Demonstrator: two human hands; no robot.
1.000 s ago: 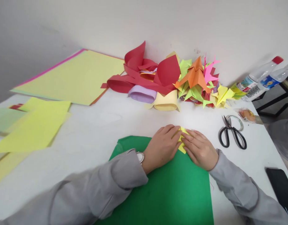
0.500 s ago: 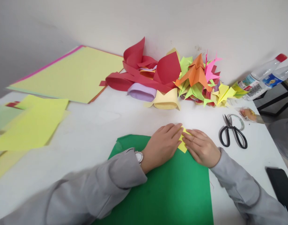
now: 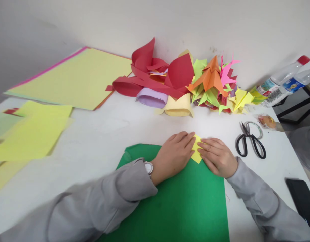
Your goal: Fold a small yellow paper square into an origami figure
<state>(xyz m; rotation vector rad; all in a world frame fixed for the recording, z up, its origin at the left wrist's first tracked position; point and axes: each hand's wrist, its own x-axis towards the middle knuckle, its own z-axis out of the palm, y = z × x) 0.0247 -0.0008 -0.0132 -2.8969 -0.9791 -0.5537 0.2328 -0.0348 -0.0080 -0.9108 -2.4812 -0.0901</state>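
Note:
A small folded piece of yellow paper (image 3: 196,155) lies on a large green sheet (image 3: 190,205) near its far edge. From the left, my left hand (image 3: 175,155) holds the paper down, its fingers close together and slightly bent, the thumb mostly hidden. On the other side, my right hand (image 3: 217,157) has its fingers side by side with the tips on the paper's right part. A strip of yellow shows between both sets of fingertips. The fingers cover part of the paper, so its full folded shape cannot be made out.
Black-handled scissors (image 3: 250,141) and a tape roll (image 3: 255,129) lie at right, a black phone (image 3: 301,198) nearer. Behind are paper crowns (image 3: 178,107), folded paper figures (image 3: 211,79) and plastic bottles (image 3: 280,82). Yellow sheets (image 3: 34,131) and a large paper stack (image 3: 76,80) are left.
My right hand has shifted slightly right, so a little more of the yellow paper shows between the fingertips. The left hand stays nearly in place, and the view has moved slightly.

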